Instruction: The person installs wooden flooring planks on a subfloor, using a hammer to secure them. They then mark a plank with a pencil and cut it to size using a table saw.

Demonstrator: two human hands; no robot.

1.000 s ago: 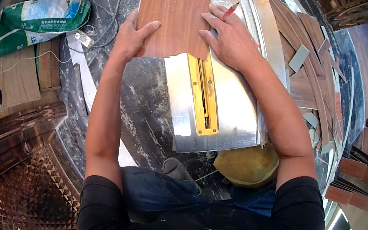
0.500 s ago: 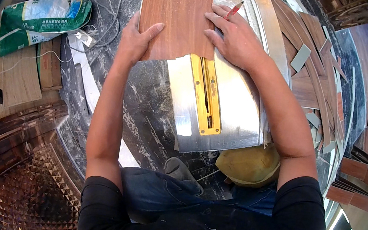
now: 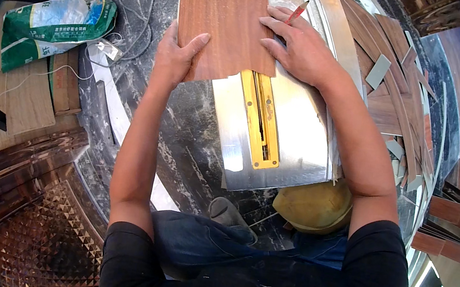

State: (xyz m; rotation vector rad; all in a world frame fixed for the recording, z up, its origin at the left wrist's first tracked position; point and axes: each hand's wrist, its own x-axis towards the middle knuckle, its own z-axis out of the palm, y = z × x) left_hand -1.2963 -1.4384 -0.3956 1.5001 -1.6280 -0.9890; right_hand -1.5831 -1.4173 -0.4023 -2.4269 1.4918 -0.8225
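Note:
A reddish-brown wood-grain floorboard [image 3: 224, 28] lies over the far part of a metal saw table [image 3: 305, 135]. Its near edge is stepped, with a small notch above the saw's yellow slotted insert [image 3: 261, 121]. My left hand [image 3: 178, 54] clasps the board's left edge, thumb on top and the other fingers mostly hidden. On the opposite edge rests my right hand [image 3: 302, 49], fingertips and thumb against the board. A red pencil [image 3: 298, 12] sticks up from between its fingers. The board covers the far end of the slot.
Board offcuts [image 3: 386, 88] are heaped right of the saw. A green-and-white bag [image 3: 58, 25] lies at the left near a grey cable [image 3: 147, 24]. By my legs, a yellowish rounded object [image 3: 314, 205] sits under the saw's near edge. A textured brown panel [image 3: 52, 231] stands lower left.
The floorboard has come slightly toward me and turned a little, so its far end now shows. Both hands have moved with it, keeping their places on its edges.

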